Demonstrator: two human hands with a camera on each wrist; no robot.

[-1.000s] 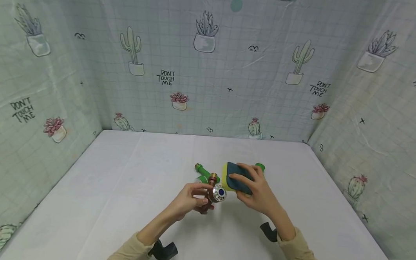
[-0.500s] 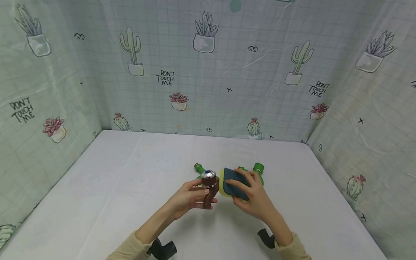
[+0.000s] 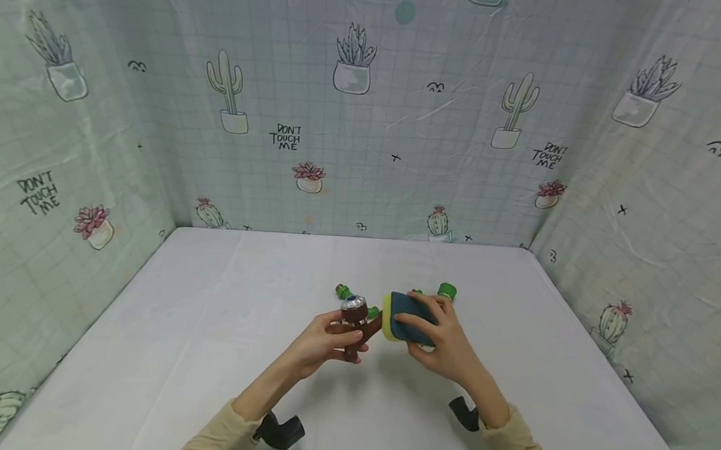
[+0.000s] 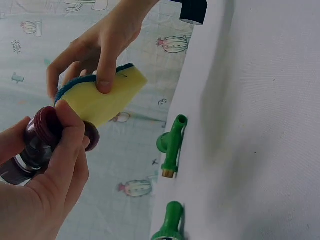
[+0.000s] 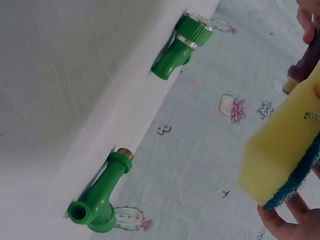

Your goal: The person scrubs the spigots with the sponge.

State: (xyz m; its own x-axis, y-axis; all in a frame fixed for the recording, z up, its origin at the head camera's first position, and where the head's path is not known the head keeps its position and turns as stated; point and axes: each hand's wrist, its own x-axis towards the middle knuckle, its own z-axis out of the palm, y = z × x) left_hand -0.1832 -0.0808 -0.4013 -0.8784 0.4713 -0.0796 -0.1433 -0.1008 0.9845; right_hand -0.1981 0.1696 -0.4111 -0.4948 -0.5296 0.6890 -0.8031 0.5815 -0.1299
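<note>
Head view: a brown tap (image 3: 354, 314) is gripped by the left hand (image 3: 319, 346), a sponge (image 3: 412, 319) by the right hand (image 3: 449, 345), above the table (image 3: 239, 314). Left wrist: the sponge's yellow side is turned to the tap. Right wrist: two green taps (image 5: 102, 192) are shown.

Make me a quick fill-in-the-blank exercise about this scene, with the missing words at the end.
1. The sponge is in the person's ____ grip.
2. The left grip holds a fitting whose body looks ____ in the head view.
3. The loose fittings lying on the white table are mainly ____.
4. The patterned cloth behind the table reads "Don't ____ me".

Missing words: right; brown; green; touch.
</note>
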